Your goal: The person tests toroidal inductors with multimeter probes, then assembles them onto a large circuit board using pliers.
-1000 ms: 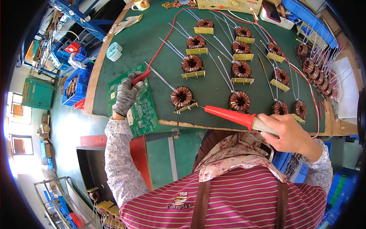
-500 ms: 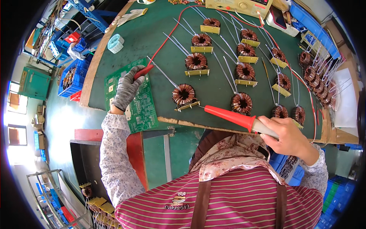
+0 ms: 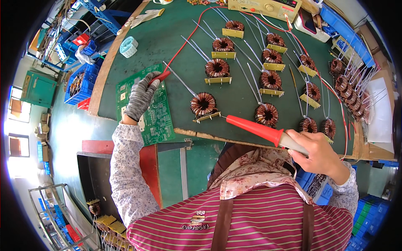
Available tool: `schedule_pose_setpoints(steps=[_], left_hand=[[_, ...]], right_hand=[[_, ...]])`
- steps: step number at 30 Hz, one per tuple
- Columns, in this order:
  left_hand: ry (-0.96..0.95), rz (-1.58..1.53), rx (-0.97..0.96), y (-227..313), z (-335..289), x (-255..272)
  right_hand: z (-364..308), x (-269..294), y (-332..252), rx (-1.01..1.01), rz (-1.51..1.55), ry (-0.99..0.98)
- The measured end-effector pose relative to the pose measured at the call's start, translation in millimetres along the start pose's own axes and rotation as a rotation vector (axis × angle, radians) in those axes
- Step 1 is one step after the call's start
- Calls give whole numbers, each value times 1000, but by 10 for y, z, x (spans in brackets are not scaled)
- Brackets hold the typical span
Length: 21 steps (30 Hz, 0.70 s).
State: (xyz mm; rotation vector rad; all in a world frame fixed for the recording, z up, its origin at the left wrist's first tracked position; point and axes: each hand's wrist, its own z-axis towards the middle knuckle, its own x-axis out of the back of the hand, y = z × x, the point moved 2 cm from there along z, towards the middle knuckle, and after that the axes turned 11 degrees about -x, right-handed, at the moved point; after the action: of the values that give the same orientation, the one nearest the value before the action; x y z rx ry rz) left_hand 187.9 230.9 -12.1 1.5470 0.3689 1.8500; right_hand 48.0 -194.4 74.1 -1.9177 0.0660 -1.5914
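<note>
My left hand [image 3: 141, 97], in a grey striped glove, is closed round a red clip [image 3: 160, 77] over a green circuit board [image 3: 161, 117]. The clip's tip is by the end of a long wire lead from a copper-wound toroid coil [image 3: 203, 104]; whether it bites the lead is too small to tell. My bare right hand [image 3: 315, 151] grips the pale handle of a red test probe [image 3: 255, 128]. Its thin metal tip points left at the pins of the coil's small base board [image 3: 207, 116], touching or very nearly so.
Several more toroid coils [image 3: 217, 68] stand in rows on the green tabletop [image 3: 138, 58]. A beige bench instrument [image 3: 266, 7] is at the back, with a red cable [image 3: 189, 33] running to the clip. A turquoise plastic cup [image 3: 128, 47] and a glove [image 3: 146, 17] lie far left.
The whole picture has shifted very slightly. Both hands, the clip, the probe and the coil keep the same places relative to one another.
</note>
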Motion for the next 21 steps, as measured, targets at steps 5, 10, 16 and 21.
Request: schedule_pose_setpoints(steps=[5, 10, 16, 21], left_hand=[[32, -28, -90, -29, 1, -8], [24, 19, -85, -31, 3, 0], [-16, 39, -52, 83, 15, 17], [27, 97, -142, 11, -7, 7]], right_hand=[[-23, 27, -11, -3, 2, -23], [-38, 28, -10, 26, -16, 7], [-60, 49, -6, 30, 3, 21], [-67, 68, -19, 32, 3, 17]])
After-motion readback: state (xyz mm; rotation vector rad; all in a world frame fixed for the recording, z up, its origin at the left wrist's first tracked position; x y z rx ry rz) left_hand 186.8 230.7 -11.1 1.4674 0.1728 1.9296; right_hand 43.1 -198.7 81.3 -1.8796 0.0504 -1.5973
